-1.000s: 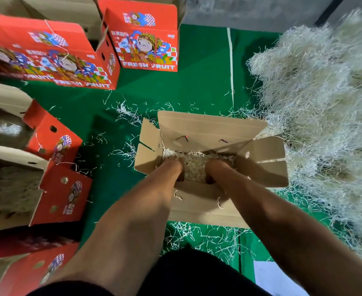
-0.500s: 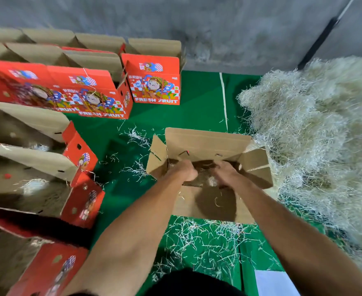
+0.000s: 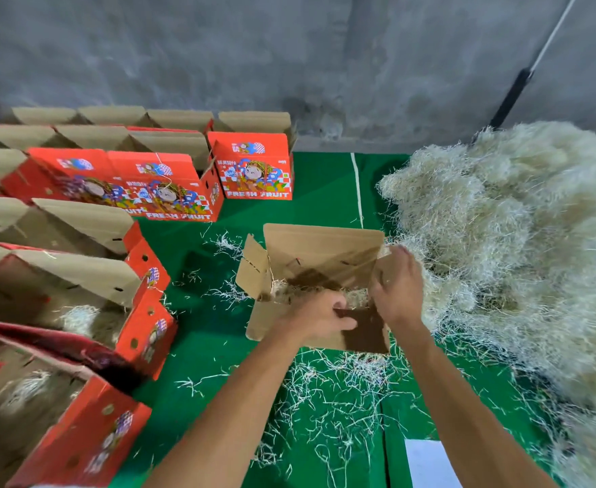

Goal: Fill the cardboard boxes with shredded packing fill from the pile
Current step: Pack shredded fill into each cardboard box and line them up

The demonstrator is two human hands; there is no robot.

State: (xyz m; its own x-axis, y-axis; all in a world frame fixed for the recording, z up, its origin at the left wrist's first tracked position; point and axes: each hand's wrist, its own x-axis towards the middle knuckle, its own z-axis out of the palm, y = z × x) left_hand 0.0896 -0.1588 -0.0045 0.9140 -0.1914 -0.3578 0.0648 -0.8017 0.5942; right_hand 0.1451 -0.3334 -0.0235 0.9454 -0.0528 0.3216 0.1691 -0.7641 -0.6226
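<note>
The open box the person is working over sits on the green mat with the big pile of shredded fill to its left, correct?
Not quite. The head view shows the pile of shredded fill to the right of the open box, not the left. The box does sit on the green mat, under both hands.

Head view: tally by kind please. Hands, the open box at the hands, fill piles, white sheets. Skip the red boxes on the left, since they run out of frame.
Hands: 2, left and right
Box: 1
Pile: 1
White sheet: 1
Total: 5
</note>
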